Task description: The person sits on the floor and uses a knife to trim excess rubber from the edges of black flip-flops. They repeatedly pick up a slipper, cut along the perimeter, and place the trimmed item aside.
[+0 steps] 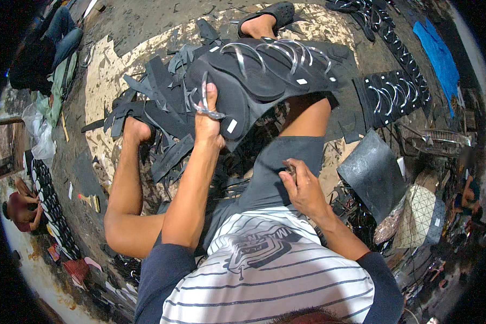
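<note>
A blue cloth lies far right, a wire fan guard near rows of finished sandals

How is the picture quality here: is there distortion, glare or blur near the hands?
Head view: strong fisheye, with straight edges bending toward a black rim; even soft light, no hard shadows. The clear straps on the black sandal soles glint slightly. The left hand is sharp; the right hand is sharp too; the far corners are dim and soft.

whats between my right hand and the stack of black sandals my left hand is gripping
In the head view, between the right hand and the stack of black sandals lies your raised leg in grey shorts, its bare knee reaching up to the stack's lower edge.
</note>
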The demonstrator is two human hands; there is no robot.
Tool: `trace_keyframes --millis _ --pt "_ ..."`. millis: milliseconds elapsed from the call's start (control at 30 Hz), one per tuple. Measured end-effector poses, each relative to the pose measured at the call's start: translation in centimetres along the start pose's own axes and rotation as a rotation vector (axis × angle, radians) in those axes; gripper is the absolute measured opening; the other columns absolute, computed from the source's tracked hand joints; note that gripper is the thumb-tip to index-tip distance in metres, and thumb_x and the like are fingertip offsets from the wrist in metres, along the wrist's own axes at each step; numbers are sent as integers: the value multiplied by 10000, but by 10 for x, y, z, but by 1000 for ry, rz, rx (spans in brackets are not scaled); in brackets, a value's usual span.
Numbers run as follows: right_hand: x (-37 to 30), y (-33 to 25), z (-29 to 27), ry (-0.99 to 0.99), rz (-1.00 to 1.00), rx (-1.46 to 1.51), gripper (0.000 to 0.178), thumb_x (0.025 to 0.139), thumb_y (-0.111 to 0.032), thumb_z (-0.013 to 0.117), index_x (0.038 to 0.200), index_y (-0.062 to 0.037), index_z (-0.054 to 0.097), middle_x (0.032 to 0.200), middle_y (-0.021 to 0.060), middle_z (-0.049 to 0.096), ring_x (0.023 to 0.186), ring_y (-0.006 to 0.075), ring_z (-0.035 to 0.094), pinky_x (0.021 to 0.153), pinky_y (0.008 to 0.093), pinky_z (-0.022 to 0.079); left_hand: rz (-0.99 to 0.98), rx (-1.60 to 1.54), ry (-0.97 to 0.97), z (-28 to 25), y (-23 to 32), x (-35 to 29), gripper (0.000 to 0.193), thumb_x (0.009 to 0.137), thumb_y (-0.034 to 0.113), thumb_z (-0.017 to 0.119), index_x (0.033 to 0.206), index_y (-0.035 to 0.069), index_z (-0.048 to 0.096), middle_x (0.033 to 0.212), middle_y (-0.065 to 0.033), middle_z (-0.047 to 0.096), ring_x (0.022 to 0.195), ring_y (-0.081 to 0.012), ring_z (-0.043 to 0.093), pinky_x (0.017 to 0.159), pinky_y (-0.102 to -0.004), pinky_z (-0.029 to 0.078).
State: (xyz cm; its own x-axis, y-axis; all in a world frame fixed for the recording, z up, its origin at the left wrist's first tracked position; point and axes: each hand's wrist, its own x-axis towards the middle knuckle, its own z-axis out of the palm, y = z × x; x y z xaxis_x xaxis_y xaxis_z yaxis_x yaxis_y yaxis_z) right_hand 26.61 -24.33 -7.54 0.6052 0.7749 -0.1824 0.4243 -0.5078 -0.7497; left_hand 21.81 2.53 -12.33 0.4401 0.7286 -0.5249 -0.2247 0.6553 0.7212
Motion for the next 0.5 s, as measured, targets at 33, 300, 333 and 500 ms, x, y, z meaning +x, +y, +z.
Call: trace_keyframes --millis 33,300,333,500 --pt "7 -3 1 10 -8 -27 386 985 -323 590 1194 -1 546 1065 252 656 927 440 665 763 492 545 -13 -45 -42 -4 1 -6 706 876 500 732 1316 -13 531 1202 -125 619 1071 -229 614 918 -410 534" --pt "120 -10 24 -241 -155 -352 306 893 -261 644 848 39 688 819 256 679 735 462 665 688 514 546 30 109 -64 -21 3 -21 551 942 414 680 1306 44 499 1150 -101 603 1021 -224 636 859 -398 577" --pt "128 -6 29 -230 -189 -292 300 878 -245 641 789 38 686 786 262 670 741 463 664 695 515 542 39 113 -84 -29 0 -17 556 943 416 676 1315 46 493 1155 -109 605 1025 -233 643 868 -399 579" --pt "153 16 44 -372 -401 -166 229 840 -192 641 849 32 686 848 297 655 827 460 655 722 510 525 10 168 -40 -36 9 -19 586 945 428 668 1340 39 479 1166 -121 618 1023 -241 659 884 -375 577"
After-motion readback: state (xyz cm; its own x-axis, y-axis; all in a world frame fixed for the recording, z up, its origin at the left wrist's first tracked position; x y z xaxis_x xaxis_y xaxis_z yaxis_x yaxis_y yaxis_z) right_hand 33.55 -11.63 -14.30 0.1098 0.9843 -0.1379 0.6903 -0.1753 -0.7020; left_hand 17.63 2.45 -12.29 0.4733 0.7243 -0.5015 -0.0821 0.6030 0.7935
